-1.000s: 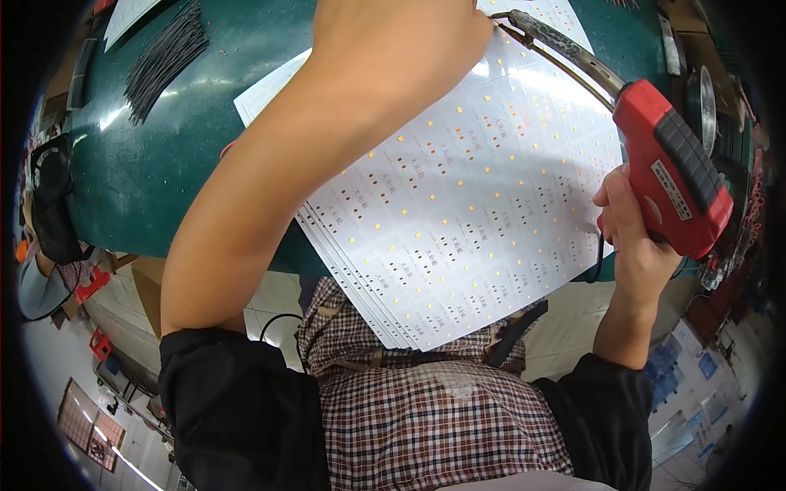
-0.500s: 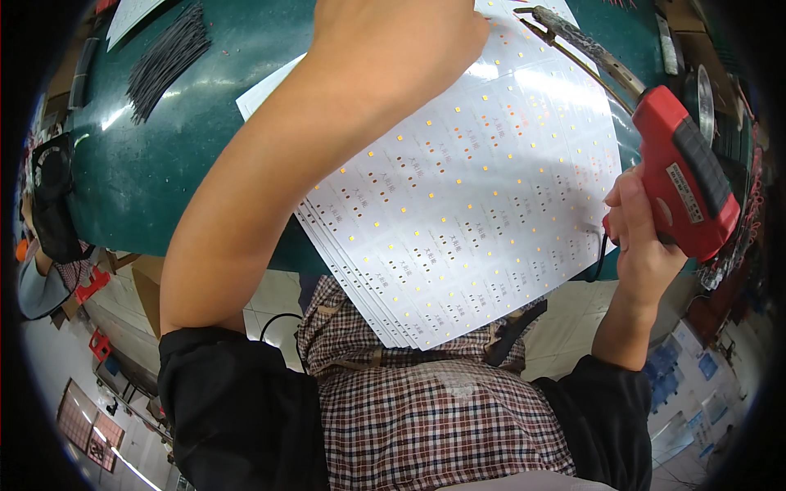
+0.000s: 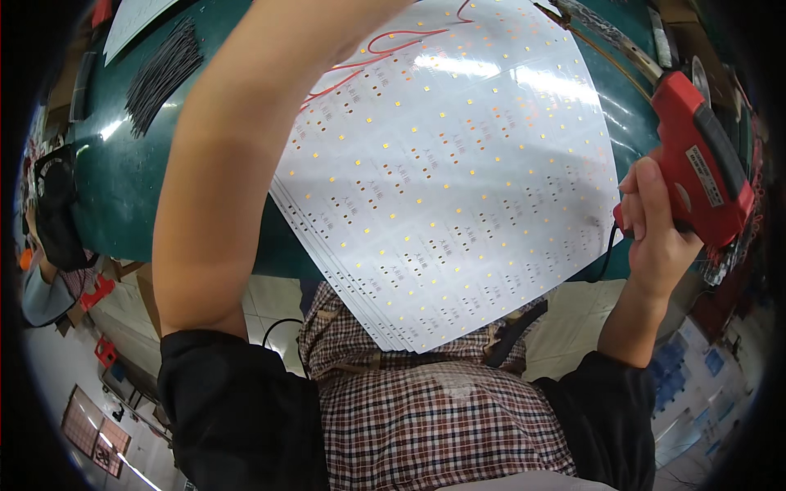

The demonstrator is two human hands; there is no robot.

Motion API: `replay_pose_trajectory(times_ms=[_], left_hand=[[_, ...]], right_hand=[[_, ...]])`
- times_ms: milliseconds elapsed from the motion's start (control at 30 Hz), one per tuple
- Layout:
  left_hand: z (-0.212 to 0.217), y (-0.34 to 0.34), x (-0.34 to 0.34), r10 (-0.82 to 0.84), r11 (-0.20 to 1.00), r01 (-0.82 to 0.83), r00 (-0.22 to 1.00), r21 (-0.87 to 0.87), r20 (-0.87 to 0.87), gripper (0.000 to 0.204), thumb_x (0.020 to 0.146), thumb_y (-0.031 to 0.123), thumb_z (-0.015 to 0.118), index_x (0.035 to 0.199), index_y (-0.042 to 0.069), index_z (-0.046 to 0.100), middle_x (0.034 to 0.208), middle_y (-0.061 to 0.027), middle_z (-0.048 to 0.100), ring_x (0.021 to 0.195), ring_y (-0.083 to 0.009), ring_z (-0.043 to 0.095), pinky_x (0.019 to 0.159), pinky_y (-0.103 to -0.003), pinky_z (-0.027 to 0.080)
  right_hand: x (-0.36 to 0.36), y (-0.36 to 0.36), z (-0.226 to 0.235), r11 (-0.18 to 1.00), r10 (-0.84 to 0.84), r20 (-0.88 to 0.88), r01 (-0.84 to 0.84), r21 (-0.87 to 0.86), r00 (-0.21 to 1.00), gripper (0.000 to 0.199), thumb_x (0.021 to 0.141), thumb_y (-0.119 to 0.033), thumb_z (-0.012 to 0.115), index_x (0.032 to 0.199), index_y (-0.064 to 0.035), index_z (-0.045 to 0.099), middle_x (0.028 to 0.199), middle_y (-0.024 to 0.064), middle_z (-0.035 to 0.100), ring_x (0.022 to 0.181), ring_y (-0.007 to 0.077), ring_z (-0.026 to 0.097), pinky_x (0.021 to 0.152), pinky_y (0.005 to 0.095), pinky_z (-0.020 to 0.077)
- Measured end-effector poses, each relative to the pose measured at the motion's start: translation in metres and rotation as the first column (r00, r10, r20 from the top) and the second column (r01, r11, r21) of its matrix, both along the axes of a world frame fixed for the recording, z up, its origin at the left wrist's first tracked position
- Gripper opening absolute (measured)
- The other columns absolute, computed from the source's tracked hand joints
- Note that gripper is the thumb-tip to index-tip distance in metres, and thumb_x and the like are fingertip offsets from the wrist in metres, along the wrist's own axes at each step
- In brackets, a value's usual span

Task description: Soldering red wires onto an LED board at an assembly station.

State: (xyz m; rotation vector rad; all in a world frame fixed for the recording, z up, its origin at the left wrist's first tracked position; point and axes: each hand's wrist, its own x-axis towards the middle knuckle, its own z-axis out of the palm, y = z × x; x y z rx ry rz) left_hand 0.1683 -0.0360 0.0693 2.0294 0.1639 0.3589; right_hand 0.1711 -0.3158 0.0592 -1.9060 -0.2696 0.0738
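While the right hand (image 3: 659,233) squeezes the red soldering gun (image 3: 702,159) (tip up)
The left arm (image 3: 237,155) reaches up over the white sheets (image 3: 458,188); its hand is hidden, grip unclear.

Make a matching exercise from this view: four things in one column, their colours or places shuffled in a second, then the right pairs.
Things:
1. soldering gun
2. stack of LED sheets
3. bundle of dark wires
4. table

Descriptions:
A. white with small yellow dots
B. dark green surface
C. red, in the right hand
D. lying at the table's upper left

Pairs: 1-C, 2-A, 3-D, 4-B
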Motion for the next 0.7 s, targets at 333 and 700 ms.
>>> replay_pose_trajectory(times_ms=[333,700], left_hand=[[-0.005,-0.009,0.009,0.032,0.969,0.069,0.916,0.236,-0.399,0.022,0.083,0.015,0.071,0.079,-0.007,0.070,0.067,-0.0209,0.066,0.065,-0.0304,0.068,0.066,-0.040,0.052],[-0.001,-0.012,0.013,0.049,0.983,0.042,0.880,0.180,-0.473,0.020,0.081,0.012,0.069,0.077,-0.007,0.069,0.065,-0.0207,0.065,0.064,-0.0293,0.067,0.066,-0.040,0.052]], right_hand=[[0.001,-0.007,-0.008,0.990,0.128,0.038,-0.125,-0.071,0.991,0.029,0.088,0.003,0.078,0.115,0.0042,0.070,0.102,0.0116,0.076,0.074,0.0135,0.068,0.066,0.0271,0.0569],[0.002,-0.011,-0.015,0.982,0.150,0.024,-0.146,-0.122,0.988,0.024,0.087,0.001,0.081,0.109,0.0041,0.072,0.093,0.0086,0.076,0.076,0.0143,0.071,0.067,0.0270,0.0584]])
